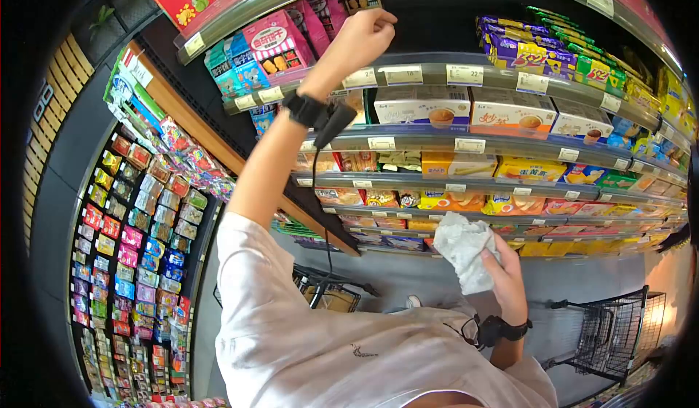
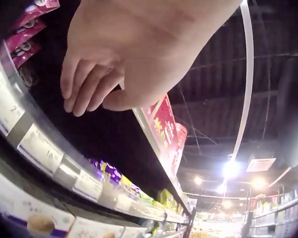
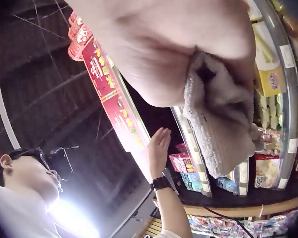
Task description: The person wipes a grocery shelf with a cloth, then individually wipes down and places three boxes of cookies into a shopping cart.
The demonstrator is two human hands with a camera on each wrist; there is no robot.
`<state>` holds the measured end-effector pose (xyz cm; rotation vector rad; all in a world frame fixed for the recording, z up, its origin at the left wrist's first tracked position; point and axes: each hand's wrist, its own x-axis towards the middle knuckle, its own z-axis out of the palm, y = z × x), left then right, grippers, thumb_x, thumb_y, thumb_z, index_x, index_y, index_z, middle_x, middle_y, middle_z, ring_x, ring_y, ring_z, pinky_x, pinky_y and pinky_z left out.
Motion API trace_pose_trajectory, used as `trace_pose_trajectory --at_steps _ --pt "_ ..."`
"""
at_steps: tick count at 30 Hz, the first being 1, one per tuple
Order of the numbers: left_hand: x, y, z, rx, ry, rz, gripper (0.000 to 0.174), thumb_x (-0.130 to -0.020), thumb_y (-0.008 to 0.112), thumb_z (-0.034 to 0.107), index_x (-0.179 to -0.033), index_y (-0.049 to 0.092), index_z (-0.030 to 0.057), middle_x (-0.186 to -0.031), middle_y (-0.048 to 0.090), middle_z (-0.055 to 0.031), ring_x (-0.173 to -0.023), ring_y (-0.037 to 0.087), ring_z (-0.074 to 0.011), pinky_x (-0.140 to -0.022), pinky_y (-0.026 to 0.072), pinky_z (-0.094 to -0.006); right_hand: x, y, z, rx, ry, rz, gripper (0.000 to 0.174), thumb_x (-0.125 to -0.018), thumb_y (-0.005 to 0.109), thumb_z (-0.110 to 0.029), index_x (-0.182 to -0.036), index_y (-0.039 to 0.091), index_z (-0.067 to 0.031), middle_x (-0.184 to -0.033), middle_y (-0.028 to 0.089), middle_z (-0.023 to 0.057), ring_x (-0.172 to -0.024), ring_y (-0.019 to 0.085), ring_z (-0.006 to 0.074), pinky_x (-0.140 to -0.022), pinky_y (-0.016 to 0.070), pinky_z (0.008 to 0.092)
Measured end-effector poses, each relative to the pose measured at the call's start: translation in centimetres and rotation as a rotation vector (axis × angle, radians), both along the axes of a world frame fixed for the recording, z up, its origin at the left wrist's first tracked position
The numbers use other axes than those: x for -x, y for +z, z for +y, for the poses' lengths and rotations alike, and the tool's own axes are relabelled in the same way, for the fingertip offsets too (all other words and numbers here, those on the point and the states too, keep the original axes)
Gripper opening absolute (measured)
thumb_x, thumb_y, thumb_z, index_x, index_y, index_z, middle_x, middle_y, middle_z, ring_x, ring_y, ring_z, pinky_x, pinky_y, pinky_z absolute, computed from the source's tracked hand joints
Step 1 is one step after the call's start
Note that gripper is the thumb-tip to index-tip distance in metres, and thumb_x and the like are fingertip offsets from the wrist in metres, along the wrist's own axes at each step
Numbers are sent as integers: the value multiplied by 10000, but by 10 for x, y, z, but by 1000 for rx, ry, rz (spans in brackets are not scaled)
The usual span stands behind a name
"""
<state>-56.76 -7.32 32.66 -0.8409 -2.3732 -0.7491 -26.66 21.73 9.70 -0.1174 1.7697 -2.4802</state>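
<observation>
My left hand [image 1: 362, 40] is raised at the upper shelf, above its price-tag rail, with fingers loosely bent and nothing in them; in the left wrist view the hand [image 2: 124, 64] hangs before the dark shelf space. To its left stand pink snack packs [image 1: 277, 42]; farther right lie purple packs [image 1: 520, 51]. Lower down, my right hand [image 1: 507, 280] grips a crumpled whitish cloth [image 1: 464, 251] in front of the lower shelves. In the right wrist view the cloth [image 3: 221, 119] hangs from the right hand [image 3: 174, 44], whose fingertips are hidden.
Boxed cakes [image 1: 421, 108] fill the shelf below, with more packed shelves under it. A black shopping cart [image 1: 608, 335] stands at the lower right, another cart [image 1: 331, 291] below the left arm. Hanging snack packs [image 1: 138, 248] line the left rack. A cable [image 1: 315, 211] hangs from the left wrist.
</observation>
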Motion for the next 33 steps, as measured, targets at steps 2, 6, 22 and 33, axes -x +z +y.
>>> trace_pose_trajectory --at_steps 2,6,22,33 --pt "40 7 -1 42 21 0 366 -947 613 174 -1244 637 -37 -1142 723 -203 -1077 700 -293 -928 538 -364 13 0 18 -31 10 42 400 -989 577 -82 -1367 551 49 -1229 650 43 -1097 574 92 -945 445 247" --pt "94 20 9 287 242 116 440 -907 625 238 -1285 614 13 -1200 681 -252 -1146 643 -399 -991 505 -429 38 -9 75 -43 121 135 353 -966 575 -90 -1283 604 63 -1121 672 40 -1020 585 100 -902 447 248" --pt "261 61 -64 531 202 62 708 -943 666 344 -1525 391 48 -1571 399 -189 -1467 352 -321 -1224 270 -425 171 -29 212 -186 395 347 449 -908 585 -58 -1341 583 59 -1141 692 186 -1022 658 217 -921 480 311" --pt "258 75 -10 646 318 101 651 -946 658 353 -1482 449 48 -1528 451 -198 -1434 398 -342 -1213 282 -445 201 -38 239 -156 310 173 443 -920 601 -138 -1309 596 75 -1194 685 160 -1101 628 212 -989 451 314"
